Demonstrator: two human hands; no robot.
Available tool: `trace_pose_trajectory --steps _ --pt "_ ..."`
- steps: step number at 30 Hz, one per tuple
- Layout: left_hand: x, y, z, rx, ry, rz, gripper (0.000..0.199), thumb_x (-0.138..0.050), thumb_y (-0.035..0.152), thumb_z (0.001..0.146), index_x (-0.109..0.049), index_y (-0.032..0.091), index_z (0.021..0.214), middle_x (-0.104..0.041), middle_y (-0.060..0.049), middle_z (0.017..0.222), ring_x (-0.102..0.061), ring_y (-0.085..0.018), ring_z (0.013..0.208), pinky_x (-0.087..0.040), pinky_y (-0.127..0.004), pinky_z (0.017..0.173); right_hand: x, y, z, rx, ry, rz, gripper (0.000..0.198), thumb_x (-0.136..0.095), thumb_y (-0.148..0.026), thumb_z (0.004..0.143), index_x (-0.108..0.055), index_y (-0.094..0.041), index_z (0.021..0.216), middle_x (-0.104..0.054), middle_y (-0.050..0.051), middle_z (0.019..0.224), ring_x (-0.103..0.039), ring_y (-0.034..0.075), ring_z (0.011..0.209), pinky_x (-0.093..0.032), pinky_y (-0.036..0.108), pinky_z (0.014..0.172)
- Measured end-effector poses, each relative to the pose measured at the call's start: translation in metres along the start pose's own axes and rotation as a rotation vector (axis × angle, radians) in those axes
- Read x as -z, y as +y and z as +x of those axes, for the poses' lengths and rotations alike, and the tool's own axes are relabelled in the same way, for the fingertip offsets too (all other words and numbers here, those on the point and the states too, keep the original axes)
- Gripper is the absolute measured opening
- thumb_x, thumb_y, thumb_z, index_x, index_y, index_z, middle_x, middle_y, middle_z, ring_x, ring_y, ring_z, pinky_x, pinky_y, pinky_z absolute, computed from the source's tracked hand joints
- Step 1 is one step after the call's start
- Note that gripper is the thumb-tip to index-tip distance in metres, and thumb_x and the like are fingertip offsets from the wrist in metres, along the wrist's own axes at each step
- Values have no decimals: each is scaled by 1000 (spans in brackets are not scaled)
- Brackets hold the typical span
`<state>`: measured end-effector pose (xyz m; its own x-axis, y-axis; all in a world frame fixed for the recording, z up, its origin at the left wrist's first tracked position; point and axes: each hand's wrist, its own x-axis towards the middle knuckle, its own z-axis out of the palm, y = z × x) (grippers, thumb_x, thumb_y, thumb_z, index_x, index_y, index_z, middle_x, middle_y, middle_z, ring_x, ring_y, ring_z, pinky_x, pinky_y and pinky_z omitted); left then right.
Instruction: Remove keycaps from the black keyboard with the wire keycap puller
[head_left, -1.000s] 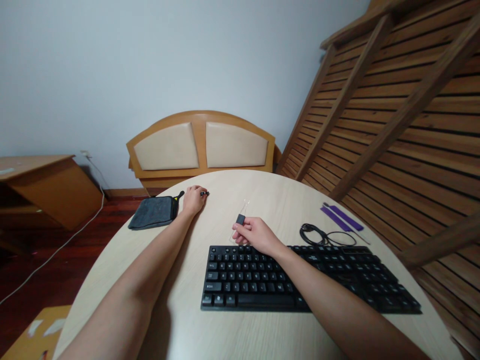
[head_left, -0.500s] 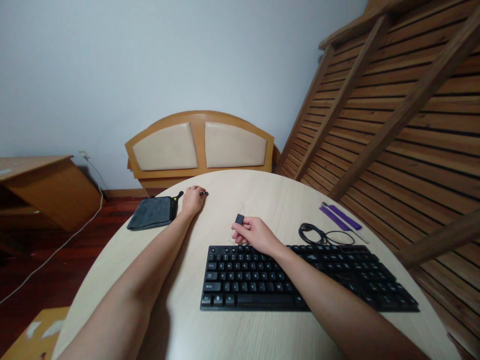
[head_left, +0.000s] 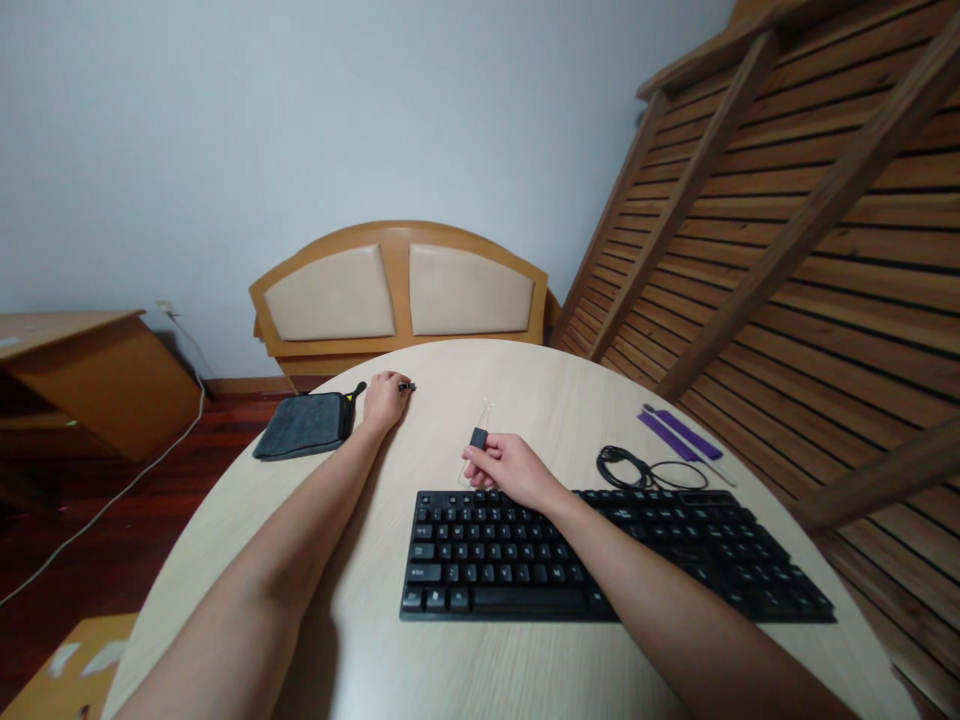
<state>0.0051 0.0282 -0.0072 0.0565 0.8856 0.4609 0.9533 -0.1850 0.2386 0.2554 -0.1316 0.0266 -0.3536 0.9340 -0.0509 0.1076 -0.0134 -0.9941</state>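
Well, through the head camera I have both bare hands in view, and I take the black keyboard (head_left: 499, 560) as my landmark. The right hand (head_left: 510, 462) sits at its back edge, toward its left part, with the forearm crossing over the keys and hiding a stretch of them. I see thumb and fingers pinched together on a wire-pronged tool (head_left: 478, 438) with a dark grip, which lies just beyond the keyboard's back edge. Its two thin prongs point away from the keyboard; whether their tips touch the table (head_left: 360, 620) I cannot tell from here.

The left hand (head_left: 385, 400) is farther out, beyond the keyboard's back left corner, with the fingers curled downward. A small black piece (head_left: 407, 387) with a bright end shows at those fingers, on the side toward the keyboard. I cannot tell whether they are clamped on it or merely lie against it.

Left of the keyboard and beyond its back edge I see a dark grey pouch (head_left: 304, 425), just beside the left hand, with a bit of yellow at its zipped side. Just behind the keyboard's right half lies a loosely coiled black cable (head_left: 643, 484). Farther back and to the right of that coil are two purple strips (head_left: 664, 437) and a thin rod (head_left: 716, 470). Well beyond the keyboard I make out a headboard (head_left: 403, 290) with pale padded panels, and to its right a slatted wooden frame (head_left: 862, 250) leaning at a slant.
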Motion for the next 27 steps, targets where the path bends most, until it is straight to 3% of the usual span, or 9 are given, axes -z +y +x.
trace_pose_trajectory --steps 10,16,20,27 --pt "1 1 -1 -8 31 -55 23 -56 24 83 -65 16 104 -62 -14 112 -51 -32 108 -42 -44 95 0 -2 -1 -11 -1 1 23 -62 -35 86 -62 -12 80 -68 5 72 -61 9 56 -47 18 51" --pt "16 28 -17 -86 17 -178 25 -53 23 85 -61 17 107 -60 -12 115 -50 -29 112 -38 -43 101 0 -3 -2 66 7 -14 19 -63 -33 85 -61 -14 88 -66 4 71 -61 9 56 -48 19 52" --pt "30 58 -39 -115 -56 -295 22 -51 20 84 -60 16 104 -63 -11 110 -54 -26 109 -41 -41 99 2 -7 -5 156 -6 -62 14 -62 -27 85 -59 -15 92 -66 2 72 -62 10 59 -52 22 58" --pt "61 101 -114 -136 -271 -526 23 -45 13 82 -59 18 99 -69 -3 91 -65 -16 75 -52 -27 68 21 -32 -16 212 -99 -324 20 -58 -36 87 -61 -16 87 -71 4 77 -66 15 71 -51 26 66"
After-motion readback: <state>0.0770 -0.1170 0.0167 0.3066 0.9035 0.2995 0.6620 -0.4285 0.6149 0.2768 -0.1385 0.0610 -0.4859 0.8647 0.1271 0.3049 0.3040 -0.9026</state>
